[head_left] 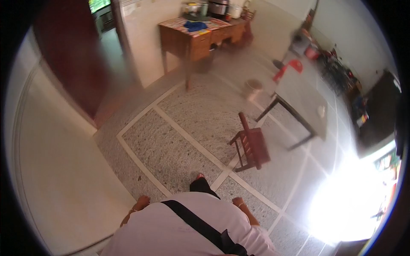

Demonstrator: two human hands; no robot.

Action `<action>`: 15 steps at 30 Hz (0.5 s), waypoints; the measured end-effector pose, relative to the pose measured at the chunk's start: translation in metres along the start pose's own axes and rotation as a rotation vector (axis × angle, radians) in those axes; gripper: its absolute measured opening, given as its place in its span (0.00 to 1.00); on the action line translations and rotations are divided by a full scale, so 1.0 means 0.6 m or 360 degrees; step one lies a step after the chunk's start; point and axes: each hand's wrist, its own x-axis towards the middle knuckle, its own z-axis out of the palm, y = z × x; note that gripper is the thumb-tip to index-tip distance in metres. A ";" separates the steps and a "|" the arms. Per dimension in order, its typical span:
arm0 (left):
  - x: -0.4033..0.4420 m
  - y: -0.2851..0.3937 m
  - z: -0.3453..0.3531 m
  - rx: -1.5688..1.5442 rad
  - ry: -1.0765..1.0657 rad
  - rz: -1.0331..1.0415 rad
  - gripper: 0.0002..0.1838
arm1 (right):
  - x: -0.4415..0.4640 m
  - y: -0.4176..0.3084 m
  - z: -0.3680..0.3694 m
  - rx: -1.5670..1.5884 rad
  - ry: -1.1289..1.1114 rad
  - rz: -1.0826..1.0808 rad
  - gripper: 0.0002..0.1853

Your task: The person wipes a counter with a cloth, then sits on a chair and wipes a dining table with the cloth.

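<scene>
At the lower left, beside the person's light shirt, my left hand (144,201) hangs low with its fingers curled and too small to read. My right hand (238,201) hangs at the other side of the body, its fingers also unclear. Neither hand touches any object that can be made out. One foot (200,176) in dark trousers shows between them on the speckled floor (183,141). Nearest to my right hand is a small red-brown wooden chair (257,147), a short way ahead of it.
A grey-topped table (303,100) stands beyond the chair, with a red chair (294,65) behind it. A bucket (253,86) is on the floor. A wooden desk (198,42) carries a blue cloth (195,26). At left are a doorway and a dark red door (68,55).
</scene>
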 end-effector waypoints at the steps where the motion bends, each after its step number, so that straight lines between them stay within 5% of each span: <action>1: 0.020 -0.007 -0.016 0.0147 -0.0013 0.0056 0.14 | -0.013 -0.028 -0.145 0.0024 -0.0031 0.0019 0.12; 3: 0.073 -0.017 -0.082 -0.0015 -0.0036 -0.0036 0.12 | 0.158 0.054 -0.019 0.0200 0.0259 0.0125 0.14; 4: 0.100 -0.026 -0.102 -0.0286 -0.0033 -0.0170 0.11 | 0.099 0.039 -0.239 0.0162 0.0086 0.0072 0.11; 6: 0.149 -0.037 -0.160 -0.1066 0.0033 -0.0506 0.09 | 0.201 0.076 -0.265 0.0665 0.0348 0.0457 0.14; 8: 0.193 -0.046 -0.220 -0.2081 0.0146 -0.0668 0.08 | 0.208 0.055 -0.467 0.1060 0.0285 0.0571 0.17; 11: 0.266 -0.064 -0.326 -0.3502 -0.0068 -0.0286 0.08 | 0.278 0.046 -0.609 0.1353 0.0385 0.0523 0.18; 14: 0.345 -0.022 -0.494 -0.2681 0.0466 -0.1050 0.07 | 0.337 0.040 -0.714 0.1505 0.0360 0.0503 0.18; 15: 0.381 -0.052 -0.523 -0.2659 0.0459 -0.0936 0.07 | 0.368 0.048 -0.724 0.1506 0.0407 0.0487 0.18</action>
